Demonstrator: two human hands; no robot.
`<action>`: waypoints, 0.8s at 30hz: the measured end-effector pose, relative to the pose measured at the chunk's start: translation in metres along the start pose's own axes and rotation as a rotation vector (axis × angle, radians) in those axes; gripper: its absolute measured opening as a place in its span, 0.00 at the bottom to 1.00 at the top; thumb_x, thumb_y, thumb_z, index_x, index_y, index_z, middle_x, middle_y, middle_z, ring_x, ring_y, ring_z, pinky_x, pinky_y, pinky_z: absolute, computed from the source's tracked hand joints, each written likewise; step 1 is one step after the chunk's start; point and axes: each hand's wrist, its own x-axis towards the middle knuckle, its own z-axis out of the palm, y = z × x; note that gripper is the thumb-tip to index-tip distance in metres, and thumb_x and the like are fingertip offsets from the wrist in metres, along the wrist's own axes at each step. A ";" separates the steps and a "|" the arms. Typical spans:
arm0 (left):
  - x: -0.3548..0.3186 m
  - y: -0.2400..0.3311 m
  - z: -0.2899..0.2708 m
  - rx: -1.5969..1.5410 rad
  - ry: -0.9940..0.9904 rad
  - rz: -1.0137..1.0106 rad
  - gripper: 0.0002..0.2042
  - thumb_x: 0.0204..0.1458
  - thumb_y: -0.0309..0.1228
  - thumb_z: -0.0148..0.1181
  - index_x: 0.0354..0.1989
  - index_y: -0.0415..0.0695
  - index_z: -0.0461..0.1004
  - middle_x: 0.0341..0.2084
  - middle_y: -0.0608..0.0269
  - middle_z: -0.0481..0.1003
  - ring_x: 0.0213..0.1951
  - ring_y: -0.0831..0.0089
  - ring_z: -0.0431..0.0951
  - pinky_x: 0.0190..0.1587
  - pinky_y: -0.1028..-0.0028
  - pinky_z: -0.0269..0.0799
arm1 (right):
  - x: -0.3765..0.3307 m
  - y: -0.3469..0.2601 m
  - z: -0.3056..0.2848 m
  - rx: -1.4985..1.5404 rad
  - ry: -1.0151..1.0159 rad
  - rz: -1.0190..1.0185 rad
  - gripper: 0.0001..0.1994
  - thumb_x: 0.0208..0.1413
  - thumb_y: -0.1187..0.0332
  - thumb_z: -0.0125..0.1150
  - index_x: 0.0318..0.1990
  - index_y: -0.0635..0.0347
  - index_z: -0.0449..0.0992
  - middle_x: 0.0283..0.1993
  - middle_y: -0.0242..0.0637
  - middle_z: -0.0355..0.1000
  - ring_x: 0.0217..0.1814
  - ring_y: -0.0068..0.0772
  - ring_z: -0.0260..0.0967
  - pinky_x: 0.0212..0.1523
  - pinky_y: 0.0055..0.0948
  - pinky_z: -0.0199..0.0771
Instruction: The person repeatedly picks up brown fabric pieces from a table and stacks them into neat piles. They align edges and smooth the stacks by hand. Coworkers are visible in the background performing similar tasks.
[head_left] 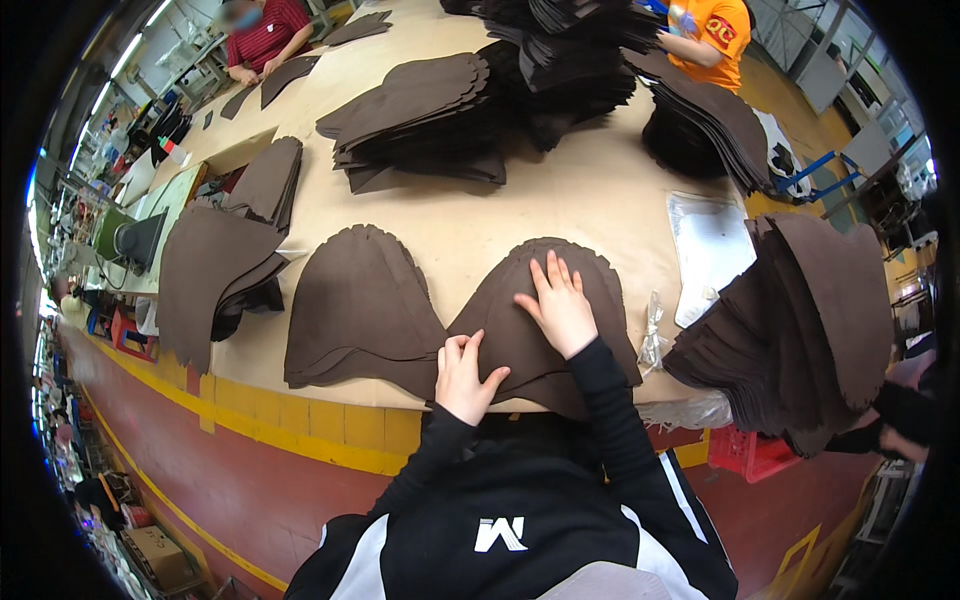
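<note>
Two dark brown cut panels of leather-like sheet, dome-shaped with notched curved edges, lie side by side on the table in front of me. My right hand rests flat with fingers spread on the upper part of the right panel stack. At that stack's lower left corner is my left hand, its fingers slightly bent and its thumb held apart, touching the brown sheet. The left panel stack shows several layered edges along its bottom. Nothing shows gripped in either hand.
Tall piles of brown panels stand at the far side of the table. More stacks hang over the edge at left and right. A white template sheet and a clear plastic bundle lie at right. Two people work across the table.
</note>
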 end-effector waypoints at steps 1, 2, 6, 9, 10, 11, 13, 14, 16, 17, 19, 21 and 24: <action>0.001 0.005 0.006 -0.016 -0.030 -0.087 0.36 0.39 0.34 0.75 0.60 0.38 0.67 0.45 0.55 0.66 0.50 0.54 0.67 0.53 0.63 0.69 | 0.010 0.004 -0.001 -0.008 0.016 -0.010 0.32 0.62 0.49 0.54 0.66 0.63 0.63 0.70 0.58 0.56 0.72 0.52 0.56 0.69 0.48 0.56; 0.002 0.007 0.009 -0.016 -0.005 -0.085 0.37 0.38 0.34 0.76 0.60 0.38 0.68 0.45 0.55 0.66 0.49 0.54 0.67 0.52 0.63 0.69 | 0.017 0.009 -0.005 0.050 -0.005 -0.004 0.31 0.62 0.50 0.54 0.65 0.63 0.65 0.70 0.56 0.56 0.72 0.49 0.56 0.70 0.47 0.54; 0.010 0.002 0.006 -0.043 -0.009 -0.047 0.37 0.34 0.33 0.77 0.58 0.38 0.70 0.44 0.55 0.66 0.46 0.57 0.68 0.51 0.64 0.69 | -0.011 0.033 -0.044 0.235 0.151 -0.005 0.28 0.64 0.56 0.54 0.66 0.64 0.63 0.70 0.53 0.58 0.73 0.49 0.55 0.71 0.47 0.51; 0.008 0.000 0.008 -0.066 -0.019 -0.033 0.37 0.35 0.32 0.76 0.59 0.38 0.70 0.46 0.55 0.67 0.49 0.57 0.68 0.53 0.63 0.68 | -0.058 0.048 -0.076 0.491 0.239 0.104 0.24 0.63 0.64 0.57 0.63 0.66 0.66 0.67 0.54 0.63 0.71 0.51 0.57 0.70 0.41 0.53; 0.007 0.000 0.010 -0.037 0.017 -0.001 0.37 0.35 0.31 0.76 0.59 0.38 0.70 0.47 0.55 0.67 0.50 0.56 0.67 0.54 0.63 0.67 | -0.073 0.049 -0.082 0.532 0.241 0.122 0.23 0.63 0.65 0.57 0.63 0.66 0.67 0.66 0.53 0.63 0.71 0.51 0.57 0.70 0.40 0.53; 0.006 0.000 0.011 -0.018 0.045 0.036 0.37 0.35 0.31 0.76 0.60 0.39 0.70 0.49 0.55 0.68 0.52 0.56 0.67 0.56 0.62 0.66 | -0.085 0.050 -0.085 0.503 0.189 0.171 0.24 0.63 0.65 0.57 0.63 0.65 0.67 0.67 0.53 0.63 0.71 0.51 0.57 0.70 0.41 0.53; 0.005 0.000 0.013 -0.033 0.028 0.036 0.37 0.36 0.30 0.75 0.60 0.39 0.69 0.53 0.54 0.68 0.56 0.54 0.65 0.59 0.61 0.63 | -0.106 0.050 -0.087 0.476 0.129 0.205 0.24 0.63 0.64 0.57 0.63 0.65 0.67 0.67 0.53 0.63 0.72 0.52 0.57 0.71 0.42 0.52; 0.005 0.000 0.013 -0.030 0.043 0.064 0.38 0.36 0.30 0.75 0.61 0.39 0.69 0.52 0.54 0.68 0.56 0.54 0.65 0.59 0.61 0.63 | -0.113 0.047 -0.085 0.403 0.099 0.189 0.24 0.63 0.63 0.57 0.63 0.65 0.67 0.67 0.52 0.63 0.71 0.52 0.57 0.71 0.44 0.51; 0.006 0.000 0.012 -0.031 0.061 0.077 0.38 0.36 0.29 0.75 0.61 0.40 0.69 0.51 0.54 0.68 0.56 0.54 0.65 0.59 0.61 0.63 | -0.122 0.036 -0.076 0.252 -0.024 0.199 0.24 0.63 0.62 0.57 0.63 0.64 0.67 0.67 0.51 0.63 0.71 0.52 0.57 0.71 0.47 0.51; 0.006 0.000 0.011 -0.041 0.052 0.073 0.38 0.36 0.29 0.75 0.61 0.41 0.68 0.51 0.54 0.68 0.56 0.54 0.65 0.59 0.61 0.63 | -0.124 0.030 -0.071 0.198 -0.061 0.137 0.24 0.62 0.60 0.57 0.62 0.61 0.68 0.68 0.47 0.63 0.71 0.52 0.57 0.71 0.51 0.50; 0.006 0.001 0.010 -0.062 0.045 0.040 0.38 0.36 0.28 0.75 0.61 0.42 0.68 0.51 0.54 0.68 0.55 0.54 0.66 0.58 0.61 0.64 | -0.121 0.016 -0.061 0.195 -0.090 -0.072 0.23 0.62 0.58 0.56 0.62 0.58 0.69 0.68 0.43 0.63 0.71 0.46 0.58 0.70 0.51 0.53; 0.005 0.001 0.010 -0.097 0.028 0.036 0.38 0.37 0.27 0.74 0.62 0.43 0.68 0.49 0.55 0.68 0.53 0.55 0.67 0.57 0.63 0.65 | -0.112 0.005 -0.050 0.220 -0.093 -0.173 0.22 0.62 0.57 0.56 0.61 0.58 0.70 0.68 0.43 0.63 0.71 0.42 0.59 0.69 0.49 0.56; 0.003 0.001 0.012 -0.194 0.017 0.057 0.36 0.42 0.26 0.71 0.64 0.45 0.66 0.48 0.52 0.73 0.49 0.53 0.74 0.51 0.65 0.71 | -0.077 0.009 -0.037 0.261 -0.112 -0.097 0.23 0.62 0.57 0.56 0.60 0.60 0.71 0.68 0.43 0.63 0.71 0.43 0.59 0.68 0.48 0.58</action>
